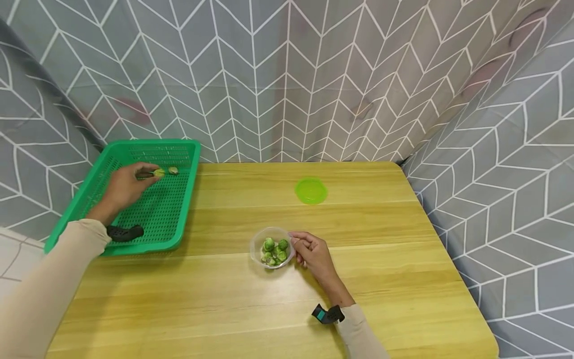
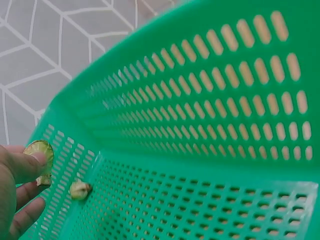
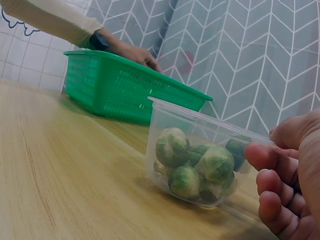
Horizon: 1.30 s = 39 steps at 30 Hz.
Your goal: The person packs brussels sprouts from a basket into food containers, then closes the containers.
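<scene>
My left hand (image 1: 124,185) is inside the green basket (image 1: 192,187), pinching a Brussels sprout (image 2: 41,152) between thumb and fingers near the far wall. Its pale yellow-green side with the stem end shows in the left wrist view. Another Brussels sprout (image 1: 173,170) lies on the basket floor just beyond the fingertips. On the table, my right hand (image 1: 314,254) pinches the rim of a clear plastic bowl (image 3: 156,145) between thumb and forefinger, the other fingers curled beside it. Several green Brussels sprouts (image 3: 215,164) are heaped in that bowl, which stands upright.
A bright green round lid (image 1: 311,191) lies flat on the wooden table (image 1: 251,314), behind the bowl. The basket stands at the table's left side. Grey patterned curtains (image 1: 278,80) hang along the back and right edges.
</scene>
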Each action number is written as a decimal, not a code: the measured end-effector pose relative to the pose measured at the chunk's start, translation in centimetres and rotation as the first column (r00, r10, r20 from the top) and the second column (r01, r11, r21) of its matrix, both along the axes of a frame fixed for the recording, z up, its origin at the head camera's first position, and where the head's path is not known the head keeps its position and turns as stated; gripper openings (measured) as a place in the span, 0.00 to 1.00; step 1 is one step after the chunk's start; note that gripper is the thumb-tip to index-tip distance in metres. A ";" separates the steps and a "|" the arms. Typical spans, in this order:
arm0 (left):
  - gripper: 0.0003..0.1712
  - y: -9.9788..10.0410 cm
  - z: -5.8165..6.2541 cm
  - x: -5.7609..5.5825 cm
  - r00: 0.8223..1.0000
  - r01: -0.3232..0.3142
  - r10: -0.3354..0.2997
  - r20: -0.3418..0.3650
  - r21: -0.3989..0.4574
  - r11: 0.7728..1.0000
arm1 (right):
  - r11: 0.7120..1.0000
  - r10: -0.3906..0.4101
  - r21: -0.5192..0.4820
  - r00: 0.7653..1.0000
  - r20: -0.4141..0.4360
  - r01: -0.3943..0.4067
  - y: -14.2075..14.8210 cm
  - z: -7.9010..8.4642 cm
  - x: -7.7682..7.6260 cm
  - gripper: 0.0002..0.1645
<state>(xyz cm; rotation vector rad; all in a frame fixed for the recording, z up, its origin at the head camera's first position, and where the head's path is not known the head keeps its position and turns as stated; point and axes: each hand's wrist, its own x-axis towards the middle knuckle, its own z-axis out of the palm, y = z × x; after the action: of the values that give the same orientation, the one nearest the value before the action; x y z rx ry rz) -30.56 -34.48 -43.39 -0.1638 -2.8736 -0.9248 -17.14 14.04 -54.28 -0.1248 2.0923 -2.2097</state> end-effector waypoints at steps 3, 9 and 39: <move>0.26 0.5 0.2 0.4 1.000 -0.007 0.007 -0.012 -0.002 1.000 | 1.000 0.000 -0.004 1.000 0.000 0.000 0.0 0.0 0.0 0.14; 0.27 1.5 0.7 1.5 1.000 -0.002 0.002 -0.009 0.034 0.999 | 1.000 0.010 -0.026 1.000 -0.009 -0.011 0.0 0.0 0.0 0.17; 0.21 13.9 1.0 6.1 0.952 0.294 -0.306 0.004 0.262 0.919 | 0.998 0.029 -0.048 1.000 -0.004 -0.029 0.1 -0.2 0.0 0.18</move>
<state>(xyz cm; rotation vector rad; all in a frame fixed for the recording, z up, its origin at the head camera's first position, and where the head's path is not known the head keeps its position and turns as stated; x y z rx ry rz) -24.49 -20.62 -42.37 -0.5787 -2.7782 -1.3631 -17.14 14.18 -54.44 -0.1620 2.0268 -2.2453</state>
